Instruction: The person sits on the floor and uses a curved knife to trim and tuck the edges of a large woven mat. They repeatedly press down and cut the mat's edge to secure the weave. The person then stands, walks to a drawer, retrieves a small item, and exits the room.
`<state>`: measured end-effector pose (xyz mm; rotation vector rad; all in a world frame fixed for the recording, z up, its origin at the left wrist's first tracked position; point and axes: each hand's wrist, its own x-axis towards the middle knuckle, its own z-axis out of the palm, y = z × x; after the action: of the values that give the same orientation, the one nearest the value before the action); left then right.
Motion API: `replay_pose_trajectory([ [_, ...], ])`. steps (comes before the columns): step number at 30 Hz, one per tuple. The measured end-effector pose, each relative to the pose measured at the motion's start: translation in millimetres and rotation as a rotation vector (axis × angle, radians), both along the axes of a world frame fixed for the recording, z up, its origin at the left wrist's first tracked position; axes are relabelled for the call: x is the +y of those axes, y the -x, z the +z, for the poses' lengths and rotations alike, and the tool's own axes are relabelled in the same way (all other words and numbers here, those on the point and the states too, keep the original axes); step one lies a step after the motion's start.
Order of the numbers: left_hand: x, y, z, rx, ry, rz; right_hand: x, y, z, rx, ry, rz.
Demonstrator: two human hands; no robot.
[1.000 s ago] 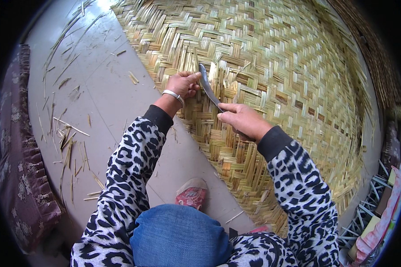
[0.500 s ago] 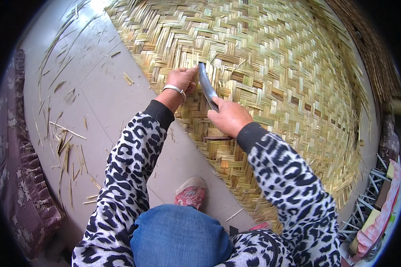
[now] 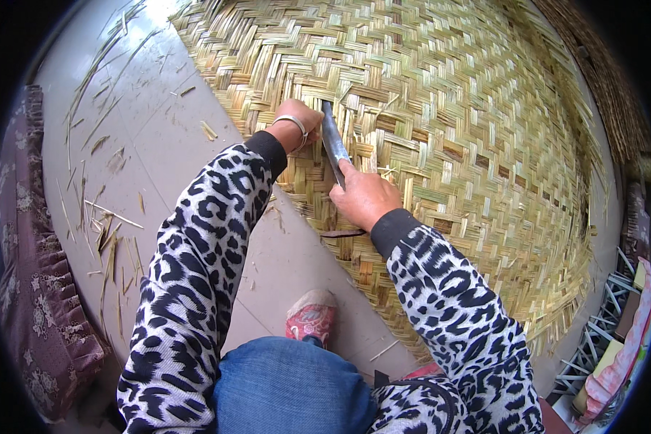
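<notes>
A large woven bamboo mat lies flat on the pale tiled floor, covering most of it from the far edge down to the near right, its near-left border running diagonally past the person's knee. The right hand is clenched around the handle of a knife, index finger laid along the back of the grey blade, which points away from the person and rests against the strips close to that diagonal border. The left hand, with a pale bangle on its wrist, presses down on the mat just left of the blade, fingers curled onto the weave; whether it pinches a single strip cannot be told. Both arms wear leopard-print sleeves with black cuffs. Loose bamboo splinters and thin slivers lie scattered on the floor to the left of the mat. A red patterned shoe sits on the floor near the mat's border, above a knee in blue denim. A dark floral cloth runs along the floor's left edge, and a metal rack stands at the right.
</notes>
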<state>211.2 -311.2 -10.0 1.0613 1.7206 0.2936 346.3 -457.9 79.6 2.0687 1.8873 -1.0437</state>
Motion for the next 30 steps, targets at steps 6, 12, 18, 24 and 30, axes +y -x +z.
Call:
replay_pose_trajectory([
  [6, -8, -5, 7, 0.673, -0.416, -0.629, -1, -2, -1, -0.026, -0.044, 0.05],
  [12, -19, 8, -12, 0.683, -0.649, -0.57, -28, -19, 28, -0.043, -0.028, 0.183],
  [18, -15, 15, -20, 0.591, -0.677, -0.497, -110, -61, 75, 0.101, 0.159, 0.132],
  [24, -7, 2, -8, 0.197, -0.608, -0.364, -146, -71, 63, 0.074, 0.191, 0.093],
  [30, 1, -11, 9, -0.324, -0.068, -0.217, -156, -78, 46, 0.044, 0.101, 0.145],
])
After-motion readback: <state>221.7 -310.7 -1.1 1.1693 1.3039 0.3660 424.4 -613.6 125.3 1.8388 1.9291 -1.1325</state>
